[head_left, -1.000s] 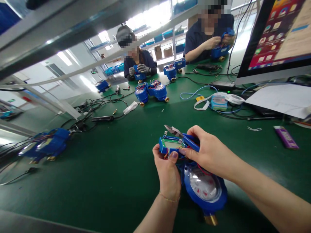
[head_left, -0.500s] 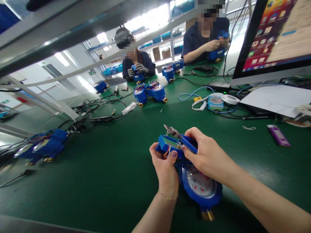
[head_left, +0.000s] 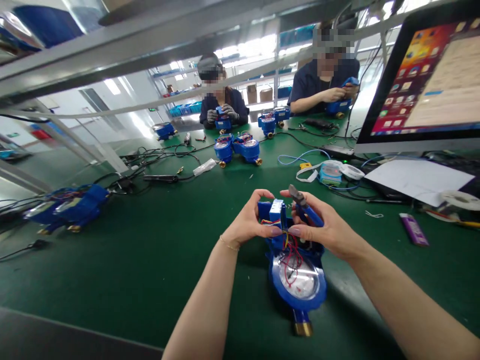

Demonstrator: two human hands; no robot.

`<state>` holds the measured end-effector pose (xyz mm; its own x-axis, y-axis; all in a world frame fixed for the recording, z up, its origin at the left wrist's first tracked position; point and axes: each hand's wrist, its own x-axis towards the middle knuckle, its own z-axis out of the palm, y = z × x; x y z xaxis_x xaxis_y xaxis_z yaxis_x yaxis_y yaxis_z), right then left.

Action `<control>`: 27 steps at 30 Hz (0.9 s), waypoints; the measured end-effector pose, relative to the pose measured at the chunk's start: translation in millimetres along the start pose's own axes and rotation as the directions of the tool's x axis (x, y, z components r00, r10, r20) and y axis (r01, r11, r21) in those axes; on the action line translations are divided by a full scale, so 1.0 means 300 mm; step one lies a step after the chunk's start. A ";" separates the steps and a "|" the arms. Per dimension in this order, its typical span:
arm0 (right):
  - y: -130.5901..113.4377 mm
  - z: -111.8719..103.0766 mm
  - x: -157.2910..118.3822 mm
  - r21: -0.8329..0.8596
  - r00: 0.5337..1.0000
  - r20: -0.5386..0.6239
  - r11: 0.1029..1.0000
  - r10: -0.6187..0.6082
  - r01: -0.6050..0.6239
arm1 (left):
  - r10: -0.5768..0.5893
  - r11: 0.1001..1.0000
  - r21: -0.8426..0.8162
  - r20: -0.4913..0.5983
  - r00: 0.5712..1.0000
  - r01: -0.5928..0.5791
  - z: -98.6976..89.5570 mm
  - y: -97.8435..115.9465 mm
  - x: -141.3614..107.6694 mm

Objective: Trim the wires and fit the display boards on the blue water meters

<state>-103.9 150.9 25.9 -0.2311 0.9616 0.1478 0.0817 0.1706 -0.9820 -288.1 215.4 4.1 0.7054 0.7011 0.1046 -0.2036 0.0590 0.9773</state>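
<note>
A blue meter [head_left: 298, 282] with a round clear face and a brass end stands on the green table near the front. Red and yellow wires [head_left: 291, 252] hang over its face. My left hand [head_left: 249, 217] grips a blue housing [head_left: 276, 211] at the meter's far end, thumb in front and fingers behind. In my right hand [head_left: 326, 225] are blue-handled cutters [head_left: 305, 207], jaws pointing up and left. The right thumb tip meets the housing's wires beside the left thumb. What the right fingers touch behind the housing is partly hidden.
More blue meters [head_left: 236, 149] stand farther back, others [head_left: 69, 207] at the left among black cables. A monitor [head_left: 420, 85], paper [head_left: 418, 180] and purple packet [head_left: 413, 229] lie right. Two people sit opposite, holding meters. A metal beam crosses above.
The housing has turned upright, and the wires now show over the meter face. My left hand has moved up, its thumb now lower across the front. The cutters have shifted right and tilted up.
</note>
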 end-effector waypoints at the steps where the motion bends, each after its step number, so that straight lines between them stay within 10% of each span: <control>1: 0.017 -0.021 -0.007 0.050 1.000 0.014 0.999 -0.015 0.015 | -0.036 0.997 0.067 0.066 0.997 0.032 -0.009 0.023 0.022; 7: 0.075 -0.143 -0.088 0.084 0.957 -0.203 0.971 -0.205 0.226 | -0.237 0.872 0.487 0.339 0.910 0.046 0.005 0.106 0.174; 14: 0.030 -0.149 -0.107 -0.316 0.976 -0.136 0.941 -0.171 0.121 | -0.346 0.822 0.565 0.594 0.726 -0.070 0.079 0.065 0.342; 21: 0.062 -0.143 -0.149 -0.316 0.882 -0.462 0.946 -0.092 -0.067 | -0.125 0.917 0.398 0.218 0.968 0.029 0.101 0.031 0.266; 27: 0.079 -0.136 -0.160 -0.243 0.863 -0.496 0.970 -0.102 -0.025 | -0.154 0.939 0.336 0.216 0.964 0.075 0.155 0.033 0.180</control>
<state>-51.3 117.5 0.3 0.2728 0.9185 0.2862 0.3210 0.1935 -0.9271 -220.5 220.8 28.1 0.8579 0.5137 -0.0101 0.0901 -0.1310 0.9873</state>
